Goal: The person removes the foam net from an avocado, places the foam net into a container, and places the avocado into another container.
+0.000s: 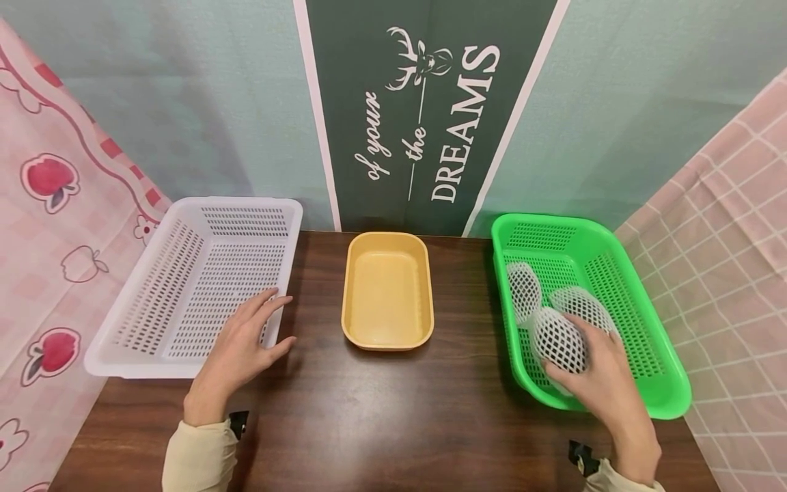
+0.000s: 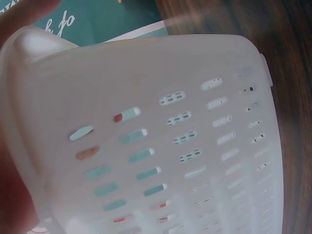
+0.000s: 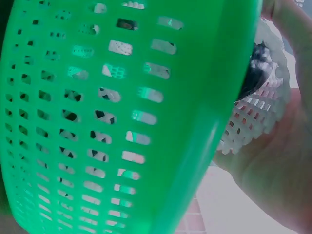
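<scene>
Right of the tray point(image 1: 387, 294), our right hand point(image 1: 605, 369) grips a net point(image 1: 559, 342) — left of the tray, our spread left hand point(image 1: 240, 345) is by the white basket point(image 1: 236, 263).

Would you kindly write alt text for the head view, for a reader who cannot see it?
A person's right hand grips a net-wrapped item in a green basket, beside two others. The left hand is by a white basket; a yellow tray sits between the baskets.

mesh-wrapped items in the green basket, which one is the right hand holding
The front item in the green basket, lowest in the head view: the right hand grips it. The left item and back right item lie farther back.
</scene>
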Motion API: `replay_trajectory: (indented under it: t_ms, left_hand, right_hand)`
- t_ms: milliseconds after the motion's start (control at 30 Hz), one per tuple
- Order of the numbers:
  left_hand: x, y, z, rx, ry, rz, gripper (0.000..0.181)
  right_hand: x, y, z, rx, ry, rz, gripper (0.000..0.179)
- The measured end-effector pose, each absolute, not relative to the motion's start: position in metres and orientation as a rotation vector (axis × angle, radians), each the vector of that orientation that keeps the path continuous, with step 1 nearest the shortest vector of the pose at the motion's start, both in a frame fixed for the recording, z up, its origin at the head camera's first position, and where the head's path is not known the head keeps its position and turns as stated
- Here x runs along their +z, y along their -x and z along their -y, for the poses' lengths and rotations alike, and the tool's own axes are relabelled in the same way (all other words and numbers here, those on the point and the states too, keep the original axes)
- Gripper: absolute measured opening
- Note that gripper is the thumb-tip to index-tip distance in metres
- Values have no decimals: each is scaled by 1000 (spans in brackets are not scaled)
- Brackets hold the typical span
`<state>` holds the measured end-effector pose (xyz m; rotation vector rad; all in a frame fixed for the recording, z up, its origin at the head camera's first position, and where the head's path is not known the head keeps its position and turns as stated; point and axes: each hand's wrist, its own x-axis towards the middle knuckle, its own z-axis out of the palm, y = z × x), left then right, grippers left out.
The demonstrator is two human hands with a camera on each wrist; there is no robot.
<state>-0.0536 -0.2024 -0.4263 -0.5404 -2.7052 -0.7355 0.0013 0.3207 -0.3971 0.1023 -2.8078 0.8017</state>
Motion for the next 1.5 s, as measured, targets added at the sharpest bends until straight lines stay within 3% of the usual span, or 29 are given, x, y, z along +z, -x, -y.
replay_trajectory:
  t_ms: [533, 900, 1500]
  left_hand:
    - [-428, 55, 195, -692, 606, 2645, 66]
    - [-426, 55, 185, -674, 667, 2618, 68]
    - [-425, 47, 168, -713, 745, 2643, 66]
  right_hand:
    - [-387, -4, -296, 847, -6, 2769, 92]
    - [-388, -2, -266, 824, -191, 2694, 84]
    - [-419, -6, -210, 788, -556, 2731, 87]
